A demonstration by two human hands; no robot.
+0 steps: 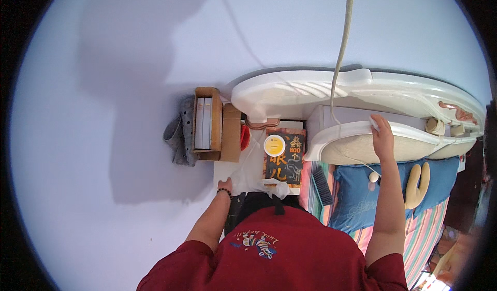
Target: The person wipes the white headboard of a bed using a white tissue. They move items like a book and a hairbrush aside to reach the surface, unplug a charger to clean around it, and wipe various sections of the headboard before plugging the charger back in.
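My right hand (382,135) holds a small white wad, apparently a tissue or cloth (374,123), against the top edge of the white headboard (361,130). On the left, my left hand (225,185), with a dark beaded bracelet at the wrist, is at the edge of a thin translucent plastic bag (242,178); its fingers are partly hidden, so its grip cannot be told. A dark-covered book (296,166) lies on the white bedside table (221,170), with a round yellow-and-white tub (275,145) on it.
An open cardboard box (209,151) stands left of the book, beside grey fabric (188,135). A bed brush (322,186) lies on the striped bedding. Blue pillows (353,213) carry a beige U-shaped object (415,190). A pale cord (341,50) hangs before the headboard.
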